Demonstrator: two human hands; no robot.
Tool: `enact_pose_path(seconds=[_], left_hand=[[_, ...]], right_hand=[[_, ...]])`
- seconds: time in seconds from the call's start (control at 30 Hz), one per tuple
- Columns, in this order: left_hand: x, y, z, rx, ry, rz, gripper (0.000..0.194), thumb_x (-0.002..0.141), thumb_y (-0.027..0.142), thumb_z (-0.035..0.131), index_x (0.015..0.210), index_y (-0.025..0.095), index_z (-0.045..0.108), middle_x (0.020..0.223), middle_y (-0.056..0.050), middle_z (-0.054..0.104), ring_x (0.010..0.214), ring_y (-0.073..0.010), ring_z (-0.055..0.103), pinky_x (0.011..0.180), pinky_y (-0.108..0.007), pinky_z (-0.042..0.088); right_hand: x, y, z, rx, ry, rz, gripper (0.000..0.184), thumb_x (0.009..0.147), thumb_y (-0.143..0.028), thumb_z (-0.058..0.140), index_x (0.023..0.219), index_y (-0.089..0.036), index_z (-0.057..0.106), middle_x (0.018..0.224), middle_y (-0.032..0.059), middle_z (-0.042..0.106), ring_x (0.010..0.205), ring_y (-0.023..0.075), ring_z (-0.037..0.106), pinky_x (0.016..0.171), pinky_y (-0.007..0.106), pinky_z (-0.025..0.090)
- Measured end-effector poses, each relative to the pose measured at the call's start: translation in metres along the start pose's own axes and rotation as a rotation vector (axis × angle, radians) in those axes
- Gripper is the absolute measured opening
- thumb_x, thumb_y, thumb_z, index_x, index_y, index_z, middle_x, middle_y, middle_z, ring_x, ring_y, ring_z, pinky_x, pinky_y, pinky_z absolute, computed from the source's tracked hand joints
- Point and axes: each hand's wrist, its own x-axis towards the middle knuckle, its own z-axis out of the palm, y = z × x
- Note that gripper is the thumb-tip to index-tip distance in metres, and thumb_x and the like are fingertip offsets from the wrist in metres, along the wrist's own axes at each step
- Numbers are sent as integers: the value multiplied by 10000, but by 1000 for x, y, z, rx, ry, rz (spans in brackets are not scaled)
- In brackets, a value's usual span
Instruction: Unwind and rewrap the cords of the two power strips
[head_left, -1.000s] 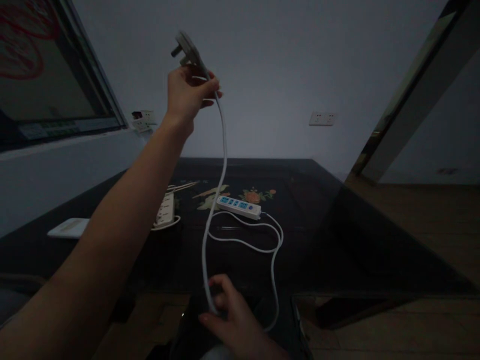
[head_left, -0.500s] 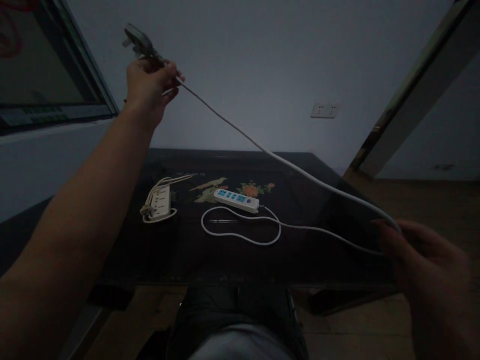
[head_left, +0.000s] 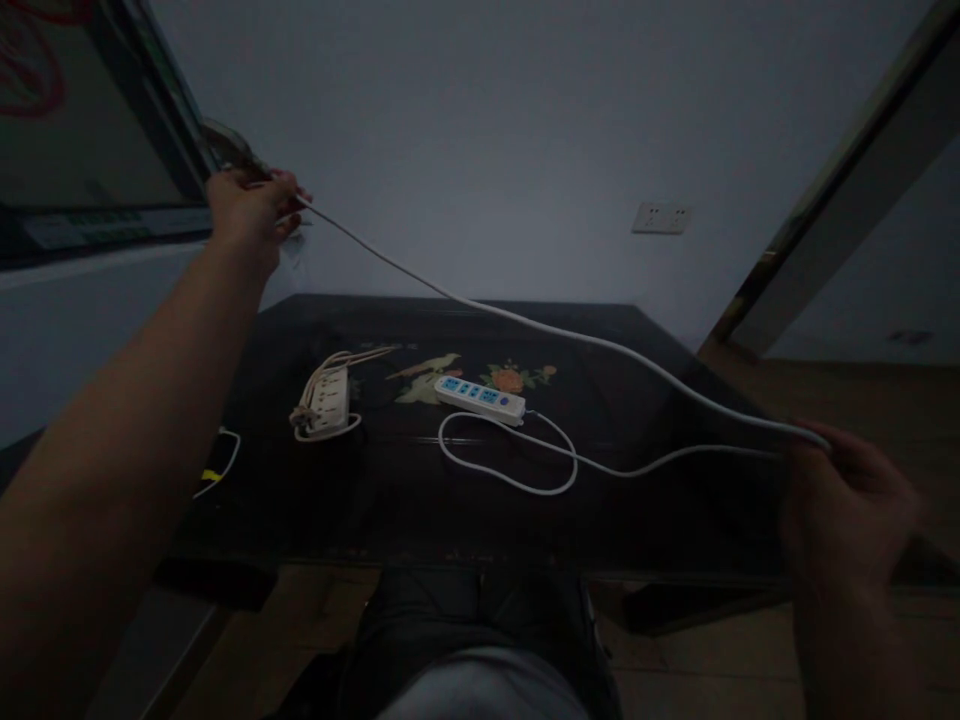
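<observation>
A white power cord (head_left: 540,325) stretches in the air between my two hands. My left hand (head_left: 251,210), raised at the upper left, is closed on the cord just behind its plug (head_left: 229,145), which is dim and blurred. Out at the right, my right hand (head_left: 851,500) grips the cord, and a slack length runs back from it to the table. That length loops once and ends at a white power strip (head_left: 480,400) with blue sockets. Left of it lies a second, cream power strip (head_left: 330,398) with its own cord bundled round it.
The dark table (head_left: 390,510) has a bird-and-flower picture on its top. A thin white cable with a yellow tag (head_left: 212,476) lies near my left forearm. A wall socket (head_left: 661,218) sits on the back wall; a window (head_left: 97,120) is at the left.
My left hand has moved left and down with the plug. My right hand has shifted slightly, and the cord between them hangs lower. The thin cable with the yellow tag now shows.
</observation>
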Motion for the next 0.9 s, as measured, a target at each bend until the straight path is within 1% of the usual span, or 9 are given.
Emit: enact_pose_path(seconds=[0.07,0.13,0.27,0.37,0.43,0.57,0.67,0.77,0.9], left_hand=[[-1,-6,-5,52,52,0,347,815,279,637,1059,168,417,826,108,527,731,0,510,734,-219,417],[0,-11,-12,100,111,6,363,779,267,673,1039,149,448,814,95,527,699,-19,512,706,-236,437],[7,-16,-29,171,185,-8,397,745,277,711,1028,121,482,825,73,554,704,-52,507,726,-277,476],[8,-13,-38,152,216,9,367,757,250,706,1030,129,494,831,65,576,713,-57,501,791,-329,483],[1,-9,-37,125,116,-15,328,761,233,704,1013,139,517,788,56,584,723,-68,511,826,-368,476],[-33,1,-11,105,-259,-66,269,734,210,720,951,130,582,746,6,615,734,-108,564,829,-399,472],[-68,6,20,96,-459,-54,223,731,220,709,909,128,610,757,-22,642,728,-136,604,753,-361,505],[-101,8,44,79,-622,-60,236,718,259,712,901,144,617,761,-23,668,716,-143,629,690,-315,533],[-140,1,55,-21,-643,-79,370,693,279,734,1011,187,570,793,-21,691,741,-180,677,685,-339,568]], right_hand=[[0,8,4,-22,-73,53,249,570,-262,743,809,-193,735,718,0,657,646,135,577,688,287,444],[1,13,7,-155,-141,36,266,610,-339,722,824,-180,724,729,5,657,664,149,578,687,290,440],[6,19,15,-416,-335,-9,311,725,-431,612,848,-160,701,676,8,611,609,143,515,566,254,389],[9,24,28,-379,-528,62,374,813,-497,501,878,-166,661,815,41,635,631,142,536,525,236,406],[8,28,39,-217,-623,167,425,826,-565,467,881,-174,622,931,66,642,656,145,582,525,246,460],[1,29,58,44,-695,297,396,784,-575,572,853,-186,593,931,59,659,754,159,654,690,317,547],[2,16,68,111,-712,221,343,792,-518,606,854,-181,619,990,66,659,888,173,657,833,345,529],[11,-3,73,169,-694,99,296,821,-473,592,866,-182,624,1010,68,655,898,167,658,873,356,515],[31,-24,72,110,-658,-75,235,840,-396,593,899,-171,630,1013,88,656,873,166,662,846,334,515]])
